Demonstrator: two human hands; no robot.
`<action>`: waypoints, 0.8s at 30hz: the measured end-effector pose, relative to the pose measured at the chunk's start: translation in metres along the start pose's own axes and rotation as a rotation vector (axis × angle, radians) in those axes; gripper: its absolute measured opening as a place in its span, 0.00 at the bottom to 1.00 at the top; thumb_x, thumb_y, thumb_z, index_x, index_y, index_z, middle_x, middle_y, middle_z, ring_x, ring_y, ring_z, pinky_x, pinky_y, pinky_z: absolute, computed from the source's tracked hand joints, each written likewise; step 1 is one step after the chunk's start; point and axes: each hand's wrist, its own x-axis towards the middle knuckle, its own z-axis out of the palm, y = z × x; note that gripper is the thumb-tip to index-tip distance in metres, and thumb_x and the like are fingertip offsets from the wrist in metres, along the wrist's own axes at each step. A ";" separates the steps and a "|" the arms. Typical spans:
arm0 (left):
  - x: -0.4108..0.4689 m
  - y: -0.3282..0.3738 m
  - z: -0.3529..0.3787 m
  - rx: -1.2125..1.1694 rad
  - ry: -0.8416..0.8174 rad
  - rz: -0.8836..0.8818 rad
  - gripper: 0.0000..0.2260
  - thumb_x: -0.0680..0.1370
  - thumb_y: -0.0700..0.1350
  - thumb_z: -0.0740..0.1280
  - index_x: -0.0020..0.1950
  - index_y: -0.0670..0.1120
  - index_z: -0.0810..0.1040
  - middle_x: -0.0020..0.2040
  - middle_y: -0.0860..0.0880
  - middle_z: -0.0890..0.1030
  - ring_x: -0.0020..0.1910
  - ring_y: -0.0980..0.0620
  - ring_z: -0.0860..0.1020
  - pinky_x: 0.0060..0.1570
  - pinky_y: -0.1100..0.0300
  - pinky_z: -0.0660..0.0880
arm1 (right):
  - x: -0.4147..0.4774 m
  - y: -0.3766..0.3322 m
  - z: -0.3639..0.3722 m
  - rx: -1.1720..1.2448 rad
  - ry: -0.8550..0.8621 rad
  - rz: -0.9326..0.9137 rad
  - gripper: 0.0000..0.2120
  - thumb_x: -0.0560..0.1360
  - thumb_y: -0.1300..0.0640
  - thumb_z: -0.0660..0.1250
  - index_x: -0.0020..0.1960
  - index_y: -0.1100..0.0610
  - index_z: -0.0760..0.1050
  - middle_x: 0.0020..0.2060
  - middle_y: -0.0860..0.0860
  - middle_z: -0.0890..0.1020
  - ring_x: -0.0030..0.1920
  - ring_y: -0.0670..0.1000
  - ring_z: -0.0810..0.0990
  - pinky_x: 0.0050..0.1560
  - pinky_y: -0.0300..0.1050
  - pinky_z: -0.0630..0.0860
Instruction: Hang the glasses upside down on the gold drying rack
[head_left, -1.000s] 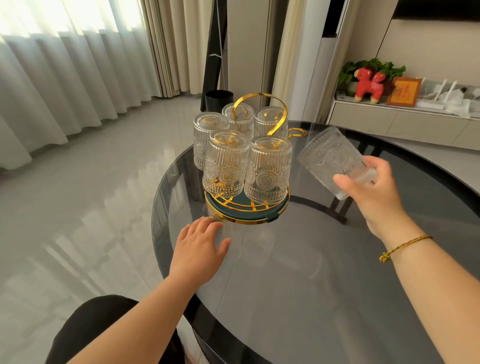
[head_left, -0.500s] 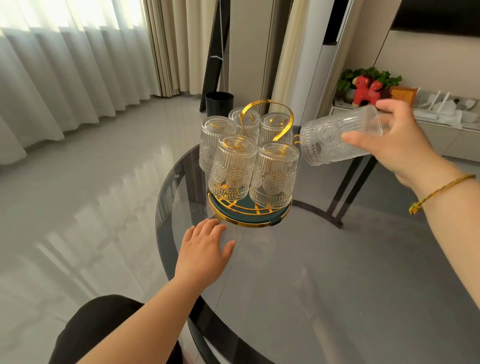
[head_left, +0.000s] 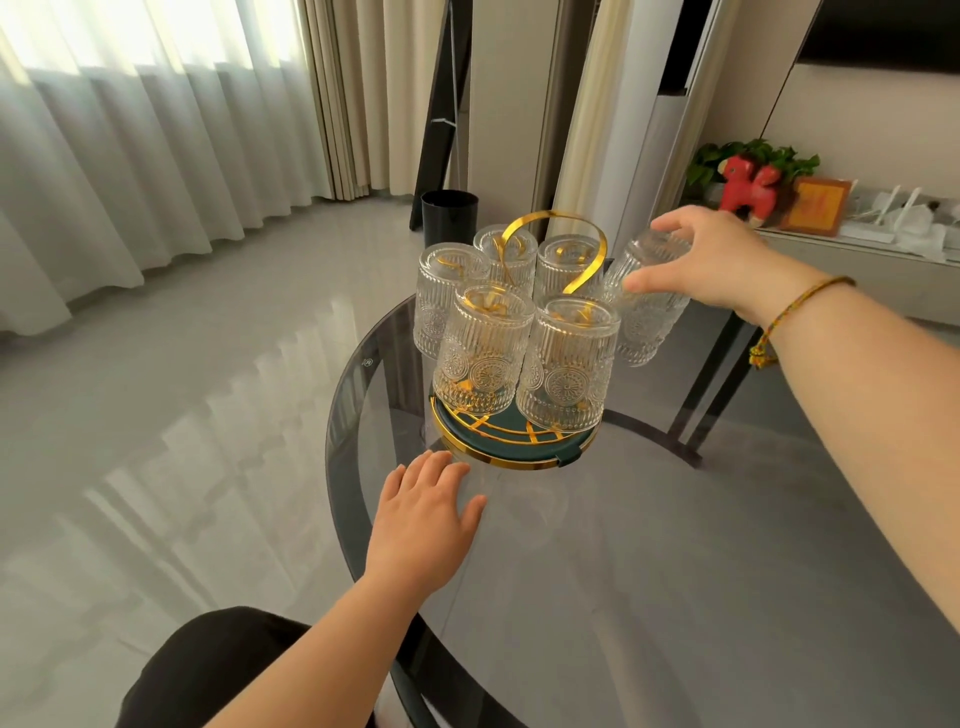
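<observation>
— Round, dark smoked-glass table (head_left: 675, 597) is standing on a shiny grey tiled floor (head_left: 182, 415), with pale sheer curtains (head_left: 130, 156) hanging on the left side. What is sitting on the table?

— Near its far edge, a gold wire drying rack with a dark green round base (head_left: 511, 447) is standing. Five clear ribbed glasses (head_left: 485, 348) are already hanging on it upside down, mouths toward the base. A gold looped handle (head_left: 558, 244) is rising in the middle between them.

— And the sixth ribbed glass (head_left: 644, 306)?

— It is being held at the right side of the rack, bottom up and a little tilted, just beside the hung glasses. I cannot tell if it is already sitting on a peg.

— Which hand is holding it?

— The right hand (head_left: 711, 260), wearing a braided cord bracelet (head_left: 795, 312) on the wrist. The fingers are curling over the upturned bottom and the thumb is pressing on the side, so the grip is closed around the glass.

— What is the left hand (head_left: 426, 514) doing?

— It is lying flat on the table, fingers spread and holding nothing, with fingertips just in front of the rack's base.
</observation>
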 end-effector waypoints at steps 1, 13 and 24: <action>0.000 0.000 0.000 -0.003 -0.001 -0.001 0.20 0.78 0.57 0.50 0.68 0.52 0.61 0.72 0.51 0.63 0.73 0.51 0.55 0.73 0.51 0.47 | 0.001 0.000 0.004 0.008 -0.022 0.000 0.34 0.63 0.51 0.73 0.65 0.55 0.65 0.67 0.56 0.68 0.65 0.56 0.67 0.56 0.44 0.64; 0.001 -0.001 0.001 0.004 0.006 -0.002 0.19 0.78 0.56 0.48 0.68 0.53 0.61 0.72 0.52 0.62 0.73 0.51 0.55 0.73 0.52 0.48 | 0.005 0.013 0.032 0.106 -0.114 0.030 0.29 0.67 0.52 0.69 0.65 0.58 0.66 0.66 0.57 0.70 0.66 0.56 0.67 0.57 0.44 0.63; 0.000 -0.001 0.000 -0.016 0.017 0.000 0.18 0.78 0.55 0.49 0.67 0.53 0.62 0.71 0.52 0.63 0.72 0.51 0.56 0.73 0.52 0.49 | -0.005 0.016 0.031 0.091 -0.063 -0.008 0.27 0.69 0.54 0.68 0.65 0.57 0.65 0.65 0.57 0.70 0.64 0.56 0.67 0.54 0.42 0.62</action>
